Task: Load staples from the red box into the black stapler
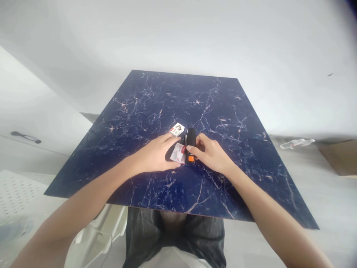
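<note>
Close to the front middle of the dark blue marbled table [173, 100], both my hands meet over small items. My left hand [154, 154] curves round a white and red printed packet [177, 153], its thumb at the lower edge and fingers at the upper side. Something dark lies partly hidden beneath that packet. My right hand [210, 150] is closed at the right side of a narrow black device [191, 136] with an orange patch at its near end, the thumb reaching over toward the packet. Just beyond my left fingers sits a small white printed box [177, 129].
A cardboard box [340, 156] and a clear plastic item [297, 143] are on the floor at the right. White furniture with a dark handle [25, 137] stands at the left. A pale chair-like frame [102, 230] is below the table's front edge.
</note>
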`<state>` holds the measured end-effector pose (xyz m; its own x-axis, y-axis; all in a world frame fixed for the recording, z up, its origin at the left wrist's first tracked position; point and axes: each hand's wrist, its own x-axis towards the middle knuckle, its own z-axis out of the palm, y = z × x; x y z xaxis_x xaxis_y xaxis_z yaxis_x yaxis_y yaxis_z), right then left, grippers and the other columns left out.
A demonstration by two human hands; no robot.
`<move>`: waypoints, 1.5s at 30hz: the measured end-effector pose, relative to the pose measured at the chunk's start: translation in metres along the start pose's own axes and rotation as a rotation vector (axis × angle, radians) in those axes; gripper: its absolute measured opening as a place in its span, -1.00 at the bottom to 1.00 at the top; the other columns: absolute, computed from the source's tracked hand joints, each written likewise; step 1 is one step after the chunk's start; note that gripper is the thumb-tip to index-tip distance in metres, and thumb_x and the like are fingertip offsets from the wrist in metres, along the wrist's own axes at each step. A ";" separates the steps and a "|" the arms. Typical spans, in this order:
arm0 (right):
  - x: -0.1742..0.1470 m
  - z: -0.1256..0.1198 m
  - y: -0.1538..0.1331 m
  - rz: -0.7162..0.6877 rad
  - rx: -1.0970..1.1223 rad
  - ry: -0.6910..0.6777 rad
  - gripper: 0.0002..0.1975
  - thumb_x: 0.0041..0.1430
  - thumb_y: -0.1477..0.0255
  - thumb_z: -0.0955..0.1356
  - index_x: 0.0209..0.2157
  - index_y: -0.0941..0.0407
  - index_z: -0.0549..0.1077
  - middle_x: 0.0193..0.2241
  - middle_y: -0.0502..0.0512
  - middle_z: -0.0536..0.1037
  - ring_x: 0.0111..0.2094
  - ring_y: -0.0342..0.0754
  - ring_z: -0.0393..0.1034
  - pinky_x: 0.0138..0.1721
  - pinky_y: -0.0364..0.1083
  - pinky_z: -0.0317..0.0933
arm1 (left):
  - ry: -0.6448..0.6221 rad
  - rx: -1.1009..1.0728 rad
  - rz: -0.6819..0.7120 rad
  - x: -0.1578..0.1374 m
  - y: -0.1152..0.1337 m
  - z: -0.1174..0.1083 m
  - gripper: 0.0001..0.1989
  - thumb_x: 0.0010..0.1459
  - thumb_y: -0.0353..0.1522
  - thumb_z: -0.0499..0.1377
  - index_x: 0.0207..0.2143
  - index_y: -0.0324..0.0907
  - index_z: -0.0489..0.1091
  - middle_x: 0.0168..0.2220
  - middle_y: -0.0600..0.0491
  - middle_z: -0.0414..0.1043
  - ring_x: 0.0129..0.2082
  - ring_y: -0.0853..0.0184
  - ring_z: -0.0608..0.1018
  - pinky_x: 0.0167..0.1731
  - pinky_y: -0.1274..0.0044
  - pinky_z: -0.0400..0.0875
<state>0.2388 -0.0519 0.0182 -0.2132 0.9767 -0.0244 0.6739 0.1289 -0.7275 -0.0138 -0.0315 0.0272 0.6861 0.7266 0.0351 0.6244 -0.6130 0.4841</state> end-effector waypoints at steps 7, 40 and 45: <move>0.000 0.000 -0.001 0.003 0.013 -0.012 -0.68 0.30 0.10 0.37 -0.32 0.01 0.26 -0.46 -0.06 0.54 -0.44 -0.03 0.42 -0.36 -0.04 0.19 | -0.062 -0.040 0.172 0.006 -0.022 0.005 -0.14 0.17 -0.33 0.32 0.47 -0.09 0.09 0.34 -0.18 0.33 0.32 -0.04 0.39 0.28 0.12 0.32; 0.000 0.000 0.000 -0.009 -0.004 -0.014 -0.64 0.33 0.04 0.35 -0.34 0.02 0.28 -0.46 -0.05 0.55 -0.44 -0.03 0.42 -0.35 -0.03 0.18 | 0.299 -0.009 -0.007 0.016 -0.029 0.007 -0.59 0.48 -0.21 0.03 0.25 -0.15 0.40 0.26 -0.13 0.38 0.25 0.09 0.41 0.26 0.19 0.29; 0.000 0.000 -0.001 -0.009 -0.004 -0.016 -0.66 0.33 0.07 0.35 -0.34 0.01 0.27 -0.46 -0.05 0.54 -0.45 -0.03 0.41 -0.36 -0.03 0.18 | 0.166 0.092 0.030 0.019 -0.037 0.009 -0.55 0.51 -0.21 0.00 0.32 -0.14 0.36 0.22 -0.13 0.47 0.21 0.07 0.43 0.21 0.12 0.28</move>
<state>0.2377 -0.0521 0.0190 -0.2310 0.9725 -0.0289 0.6747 0.1387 -0.7249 -0.0206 0.0018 0.0017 0.6387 0.7443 0.1953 0.6415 -0.6551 0.3990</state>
